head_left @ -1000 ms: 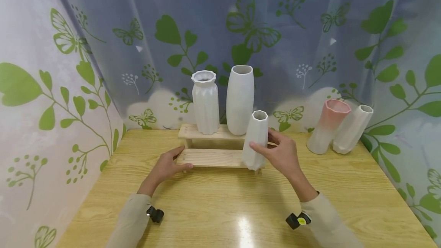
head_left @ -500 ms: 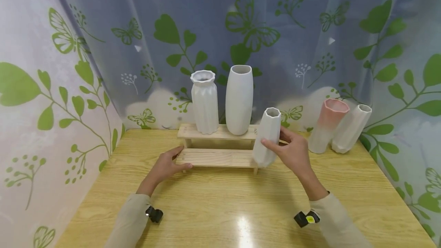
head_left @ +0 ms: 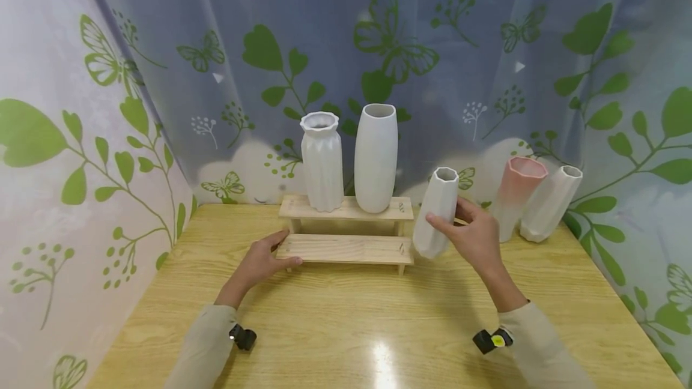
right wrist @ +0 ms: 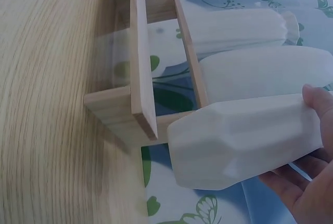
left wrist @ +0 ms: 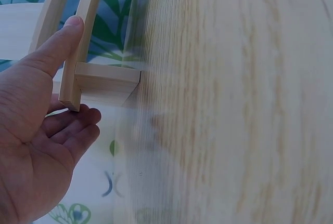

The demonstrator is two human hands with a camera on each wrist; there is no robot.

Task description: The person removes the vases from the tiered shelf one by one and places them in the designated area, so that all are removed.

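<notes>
Fingers of the right hand (head_left: 478,238) clamp a faceted white vase (head_left: 435,218) above the worktop (head_left: 324,323), just right of the two-tier wooden stand (head_left: 346,248); those of the left hand (head_left: 264,260) grip the stand's left end.

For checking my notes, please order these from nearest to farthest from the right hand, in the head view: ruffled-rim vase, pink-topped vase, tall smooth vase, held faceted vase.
From the right hand:
1. Held faceted vase: in its grip.
2. Pink-topped vase: just to the right.
3. Tall smooth vase: left, on the upper shelf.
4. Ruffled-rim vase: farther left, same shelf.
</notes>
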